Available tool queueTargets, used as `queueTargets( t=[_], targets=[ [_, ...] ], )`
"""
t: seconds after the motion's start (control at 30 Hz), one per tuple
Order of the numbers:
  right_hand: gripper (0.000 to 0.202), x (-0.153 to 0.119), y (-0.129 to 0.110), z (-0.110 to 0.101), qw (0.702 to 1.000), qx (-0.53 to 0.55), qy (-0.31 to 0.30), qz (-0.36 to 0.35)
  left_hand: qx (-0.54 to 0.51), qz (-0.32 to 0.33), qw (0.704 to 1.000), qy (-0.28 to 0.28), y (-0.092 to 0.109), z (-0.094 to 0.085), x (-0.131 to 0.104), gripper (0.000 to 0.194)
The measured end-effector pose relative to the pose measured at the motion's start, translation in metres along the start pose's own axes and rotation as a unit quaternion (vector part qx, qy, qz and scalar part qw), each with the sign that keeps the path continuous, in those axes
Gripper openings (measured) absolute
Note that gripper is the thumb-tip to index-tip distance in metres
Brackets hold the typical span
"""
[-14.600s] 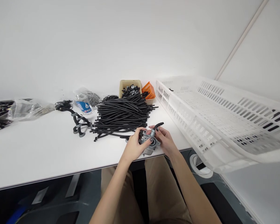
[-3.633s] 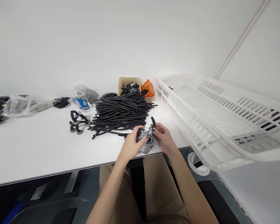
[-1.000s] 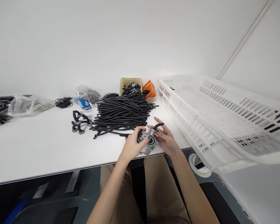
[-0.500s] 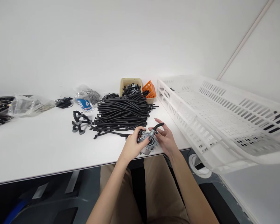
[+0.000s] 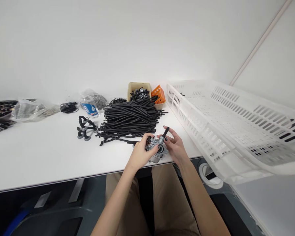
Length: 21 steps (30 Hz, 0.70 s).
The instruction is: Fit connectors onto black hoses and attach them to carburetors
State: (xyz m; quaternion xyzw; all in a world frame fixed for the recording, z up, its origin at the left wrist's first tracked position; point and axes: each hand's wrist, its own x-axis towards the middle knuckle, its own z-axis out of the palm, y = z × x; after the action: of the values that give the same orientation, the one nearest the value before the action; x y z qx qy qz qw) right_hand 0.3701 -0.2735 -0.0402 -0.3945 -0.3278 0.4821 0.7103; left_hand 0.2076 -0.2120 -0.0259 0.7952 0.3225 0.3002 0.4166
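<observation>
A silver metal part with a round bore, like a carburetor [image 5: 156, 158], is held at the table's front edge. My left hand [image 5: 140, 152] grips its left side, thumb across the front near the bore. A short black rubber piece [image 5: 165, 132] stands up from its top right. My right hand [image 5: 175, 146] has its fingers around the base of that piece, at the metal neck. Just behind lies a big pile of black tubes [image 5: 131, 116]; one tube end reaches the metal part's left side.
Behind the pile stand a beige bin [image 5: 129, 88] of small parts and an orange basket [image 5: 159, 92]. A large white crate [image 5: 199, 131] is on the right. Leftward are black fittings [image 5: 85, 127], a clear bottle [image 5: 90, 107] and plastic bags [image 5: 27, 110].
The black rubber piece has turned from pointing right to pointing more upright. Both hands keep nearly the same place on the metal part; the view has shifted slightly.
</observation>
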Motion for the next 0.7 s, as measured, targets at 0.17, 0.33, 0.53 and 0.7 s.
queueTargets(
  t=[0.17,0.33,0.53,0.7],
  targets=[
    [0.071,0.003,0.003,-0.001,1.0,0.004,0.028,0.012,-0.003,0.005,1.0,0.0,-0.001,0.0,0.0,0.037],
    [0.058,-0.001,-0.003,0.001,1.0,-0.008,0.011,0.008,0.004,0.001,1.0,0.002,0.0,0.0,0.0,0.037],
    [0.027,0.003,0.001,0.002,0.999,-0.019,0.028,-0.031,0.007,0.0,1.0,0.001,0.001,-0.001,0.0,0.035],
    [0.028,0.012,-0.001,-0.001,0.998,-0.052,-0.01,-0.033,-0.004,0.01,1.0,-0.001,-0.001,0.0,0.001,0.035]
  ],
)
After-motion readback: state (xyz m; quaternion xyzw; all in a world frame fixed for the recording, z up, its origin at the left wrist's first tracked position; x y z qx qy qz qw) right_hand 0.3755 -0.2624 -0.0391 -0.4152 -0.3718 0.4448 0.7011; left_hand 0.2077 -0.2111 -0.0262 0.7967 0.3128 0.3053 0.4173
